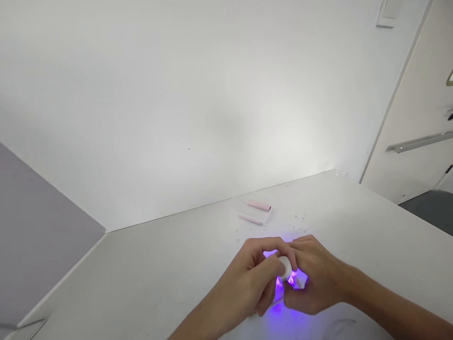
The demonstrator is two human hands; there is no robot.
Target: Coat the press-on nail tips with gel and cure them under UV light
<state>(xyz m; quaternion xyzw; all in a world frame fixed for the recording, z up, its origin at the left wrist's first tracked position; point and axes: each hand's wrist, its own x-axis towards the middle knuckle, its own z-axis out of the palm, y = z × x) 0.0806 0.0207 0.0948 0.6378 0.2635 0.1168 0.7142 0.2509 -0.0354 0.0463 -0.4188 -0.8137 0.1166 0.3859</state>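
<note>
My left hand (255, 274) grips a small white round-topped UV lamp (285, 268) between thumb and fingers. Purple light from its underside spills over the fingers and the tabletop. Close against the lamp, on its right, my right hand (314, 274) is curled with its fingers bent inward. Whatever its fingertips hold in the glow is too bright and too small to make out. Both hands are just above the white table (159, 283), near its front.
Behind the hands lie a pink cylinder (258, 205) and a thinner pale pink stick (250, 219). Small dark specks are scattered near them. A white wall (177, 94) borders the table's back edge. At the right is a white door or panel with a metal bar handle (421, 142).
</note>
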